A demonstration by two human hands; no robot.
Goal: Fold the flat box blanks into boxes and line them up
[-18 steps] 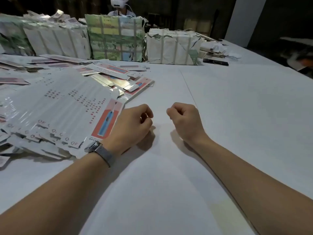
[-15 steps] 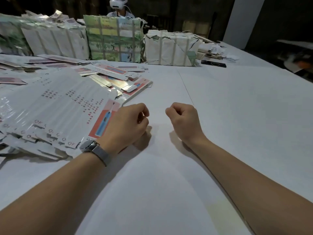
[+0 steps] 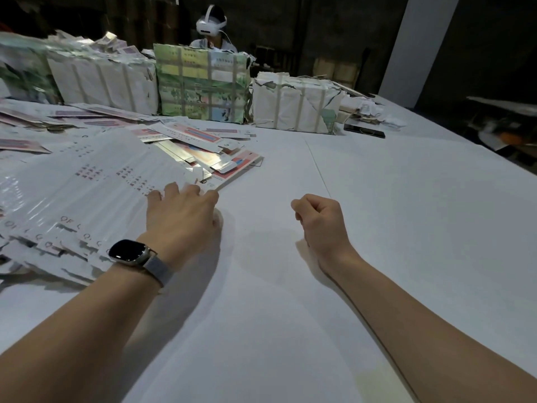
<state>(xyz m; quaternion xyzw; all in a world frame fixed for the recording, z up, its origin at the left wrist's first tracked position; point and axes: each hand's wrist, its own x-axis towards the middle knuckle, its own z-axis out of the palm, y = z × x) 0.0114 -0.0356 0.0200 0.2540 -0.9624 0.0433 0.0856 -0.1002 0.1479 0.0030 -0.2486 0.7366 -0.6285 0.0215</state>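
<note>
Left hand [image 3: 181,216] released, fingers extended, fingertips resting on the near edge of the fanned box blanks [image 3: 87,193]. Right hand [image 3: 321,221] clenched, empty, beside it on the table [image 3: 406,199].

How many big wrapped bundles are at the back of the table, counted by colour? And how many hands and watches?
White bundles: 2
Green picture bundles: 2, one in the middle and one at the far left, partly cut off
Hands: 2, left hand and right hand
Watches: 1
Total: 7
</note>
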